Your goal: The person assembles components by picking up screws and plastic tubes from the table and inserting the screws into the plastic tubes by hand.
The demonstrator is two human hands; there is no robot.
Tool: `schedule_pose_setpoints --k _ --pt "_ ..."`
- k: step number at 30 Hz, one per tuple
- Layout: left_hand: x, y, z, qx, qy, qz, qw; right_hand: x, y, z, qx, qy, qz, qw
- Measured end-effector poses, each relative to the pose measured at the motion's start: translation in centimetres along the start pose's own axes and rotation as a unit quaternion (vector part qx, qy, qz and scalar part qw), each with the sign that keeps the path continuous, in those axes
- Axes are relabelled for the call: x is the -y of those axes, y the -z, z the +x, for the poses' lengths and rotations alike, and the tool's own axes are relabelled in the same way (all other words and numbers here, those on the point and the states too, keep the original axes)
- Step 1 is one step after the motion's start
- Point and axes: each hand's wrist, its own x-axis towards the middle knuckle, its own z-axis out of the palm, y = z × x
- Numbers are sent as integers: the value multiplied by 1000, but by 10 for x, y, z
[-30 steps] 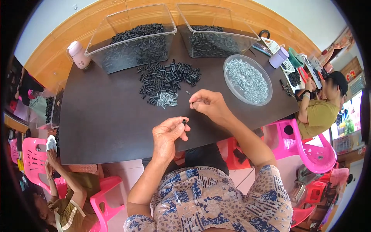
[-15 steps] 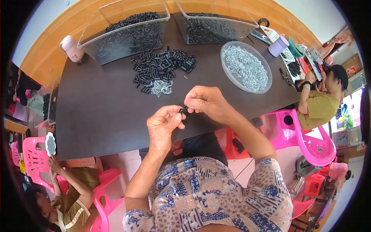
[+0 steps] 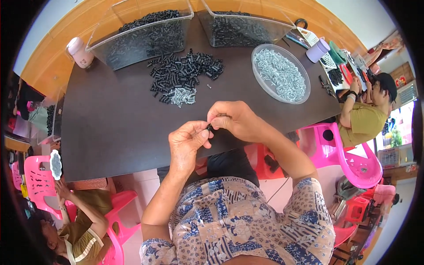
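Note:
My left hand [image 3: 189, 138] pinches a small black plastic part [image 3: 210, 127] near the table's front edge. Closed at the fingertips too, my right hand [image 3: 232, 117] meets the same part from the right and above; whether it also pinches a tiny piece is hidden by the fingers. Beyond my hands lies a loose heap of short black tubular parts [image 3: 181, 73]. At its near edge sits a small pile of silvery metal pieces [image 3: 182, 97]. A round clear tray [image 3: 308, 95] to the right holds many shiny metal pieces.
Two clear bins [image 3: 145, 56] of black parts stand at the back of the dark table [image 3: 115, 128]. A pink bottle [image 3: 81, 53] is at far left, a lilac cup [image 3: 318, 51] at right. Pliers [image 3: 327, 87] lie near the right edge. A person [image 3: 369, 106] works at right, another [image 3: 84, 221] at left.
My right fingertips have moved slightly left and down, closing in on the black part between my hands. My left hand stays almost still. The view has shifted a little.

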Motion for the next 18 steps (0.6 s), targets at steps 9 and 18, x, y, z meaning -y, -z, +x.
schedule_pose_setpoints --k 9,18 --pt "-4 0 1 8 27 17 999 5 -1 4 -1 164 -235 958" --pt "-8 -3 1 4 18 22 1000 3 -8 5 -40 220 -287 932"
